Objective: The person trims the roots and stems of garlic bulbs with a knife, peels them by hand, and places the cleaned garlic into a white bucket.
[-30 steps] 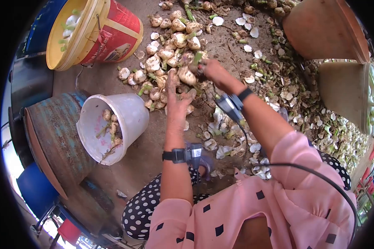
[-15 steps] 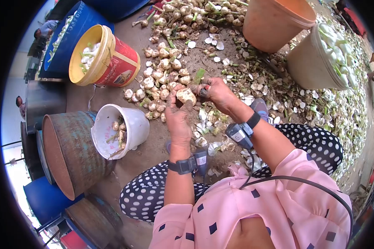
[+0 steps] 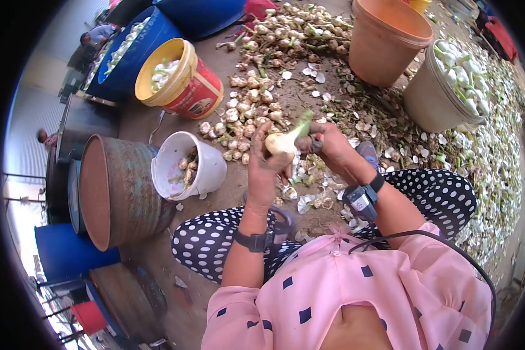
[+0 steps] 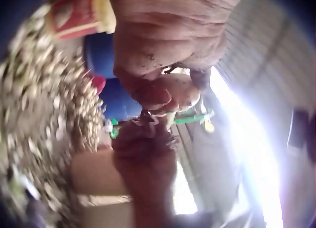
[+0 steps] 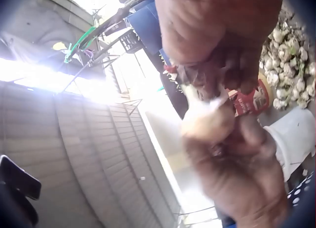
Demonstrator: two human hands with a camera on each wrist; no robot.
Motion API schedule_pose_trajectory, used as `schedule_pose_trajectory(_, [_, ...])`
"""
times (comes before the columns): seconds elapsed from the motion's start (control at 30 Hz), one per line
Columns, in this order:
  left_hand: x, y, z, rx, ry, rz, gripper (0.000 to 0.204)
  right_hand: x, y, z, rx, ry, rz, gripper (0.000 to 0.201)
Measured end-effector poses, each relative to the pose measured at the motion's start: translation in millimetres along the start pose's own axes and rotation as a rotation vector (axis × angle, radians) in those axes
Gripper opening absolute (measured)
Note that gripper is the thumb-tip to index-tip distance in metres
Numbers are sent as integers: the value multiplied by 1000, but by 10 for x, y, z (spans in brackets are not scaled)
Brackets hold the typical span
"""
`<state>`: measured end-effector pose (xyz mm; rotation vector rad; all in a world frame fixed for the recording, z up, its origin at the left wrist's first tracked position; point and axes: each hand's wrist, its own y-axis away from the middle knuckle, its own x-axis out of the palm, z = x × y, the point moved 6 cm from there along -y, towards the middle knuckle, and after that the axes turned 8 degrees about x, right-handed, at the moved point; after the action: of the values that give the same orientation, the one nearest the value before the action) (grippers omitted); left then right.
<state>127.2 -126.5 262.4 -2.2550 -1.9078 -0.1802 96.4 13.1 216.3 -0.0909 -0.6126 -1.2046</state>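
A pale garlic bulb with a green stem is held in front of the person, above the scraps on the ground. My left hand grips the bulb from the near left side, fingers and thumb curled round it. At the bulb's neck, my right hand pinches the stem, with a small red item showing at its fingers. The left wrist view has the garlic bulb partly covered by left fingers. In the right wrist view the bulb looks smooth and whitish between both hands.
Unpeeled garlic bulbs lie heaped ahead. To the left stand a white bucket with several bulbs inside, a yellow-and-red bucket and a rusty drum. An orange bucket and a cream bucket of white garlic stand right.
Both hands have drawn back from the pile with the bulb. Its dirty outer skin has given way to a clean pale surface. The head view has tilted upward.
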Motion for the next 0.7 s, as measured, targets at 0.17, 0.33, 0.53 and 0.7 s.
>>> schedule_pose_trajectory(0.17, [-109,101,394,-243,398,-73,47,-9,130,57,-130,365,-146,22])
schedule_pose_trajectory(0.33, [-134,250,358,12,-16,-110,50,75,327,40,-76,555,-137,22])
schedule_pose_trajectory(0.53, [76,272,55,119,574,152,50,71,437,-14,185,-328,2,23])
schedule_pose_trajectory(0.7, [-333,210,505,-37,33,-184,24,10,380,-15,29,26,-49,25])
